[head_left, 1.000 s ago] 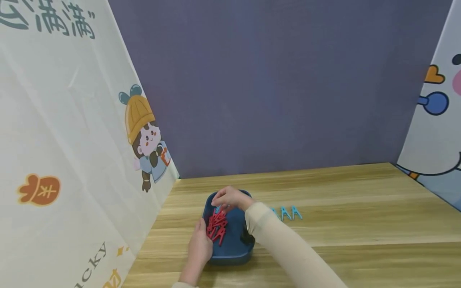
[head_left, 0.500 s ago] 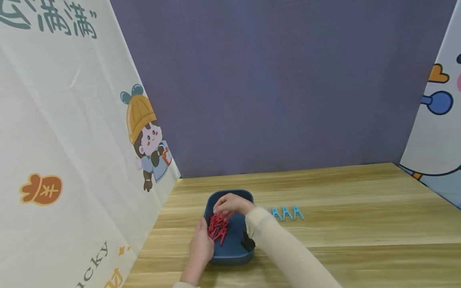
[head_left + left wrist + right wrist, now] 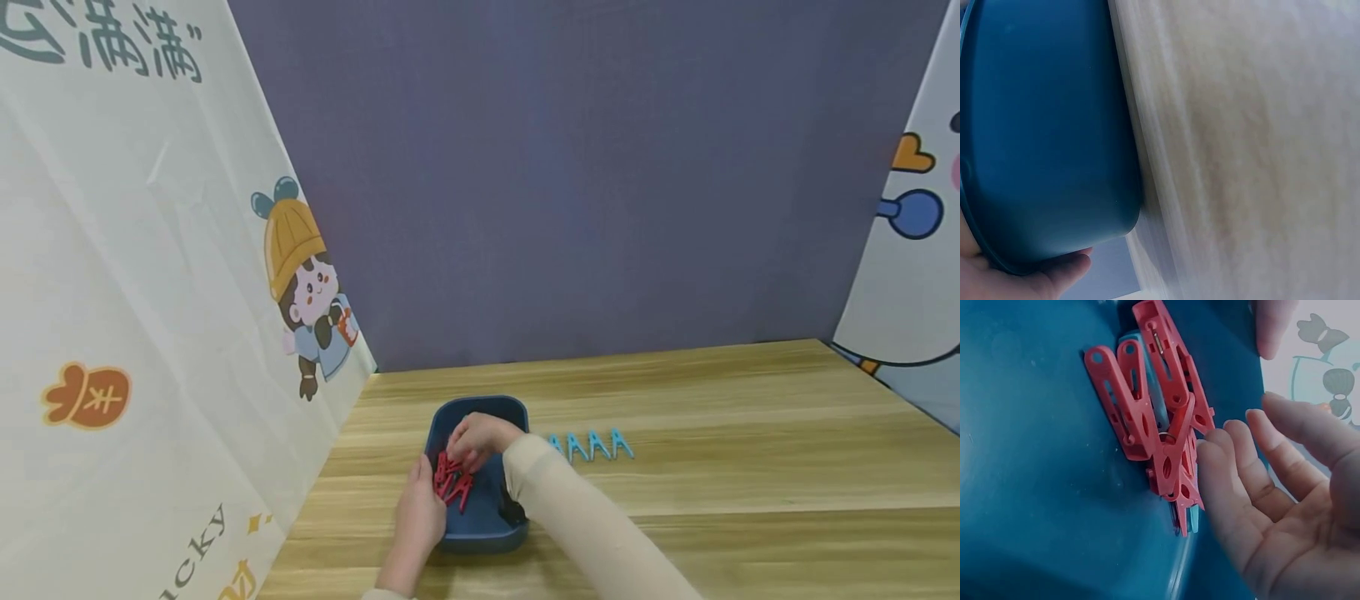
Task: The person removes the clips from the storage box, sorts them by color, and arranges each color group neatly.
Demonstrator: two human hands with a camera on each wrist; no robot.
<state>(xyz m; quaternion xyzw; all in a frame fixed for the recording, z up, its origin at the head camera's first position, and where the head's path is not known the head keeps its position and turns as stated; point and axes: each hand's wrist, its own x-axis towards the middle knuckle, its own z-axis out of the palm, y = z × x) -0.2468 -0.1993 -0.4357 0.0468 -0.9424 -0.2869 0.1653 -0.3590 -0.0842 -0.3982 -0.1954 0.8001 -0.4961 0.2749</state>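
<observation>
A dark blue plastic bin (image 3: 480, 543) stands on the wooden table, and my left hand (image 3: 420, 510) grips its left side with the thumb at the rim. The left wrist view shows the bin's outer wall (image 3: 1047, 137) and my left fingers (image 3: 1066, 272) around its end. Red clothespins (image 3: 1172, 437) lie heaped inside, with a light blue clothespin (image 3: 1155, 384) partly hidden among them. My right hand (image 3: 483, 437) is inside the bin over the heap. In the right wrist view its fingers are loosely bent, fingertips against the heap's edge, holding nothing visible.
Several light blue clothespins (image 3: 596, 444) stand in a row on the table (image 3: 712, 467), right of the bin, partly behind my right sleeve (image 3: 577, 508). A black object (image 3: 512, 506) shows below my right wrist. A printed white wall (image 3: 187, 292) borders the left.
My right hand has moved down and nearer within the bin. The light blue clothespin seen by its fingertips a second ago is out of sight in the head view. My left hand keeps its grip.
</observation>
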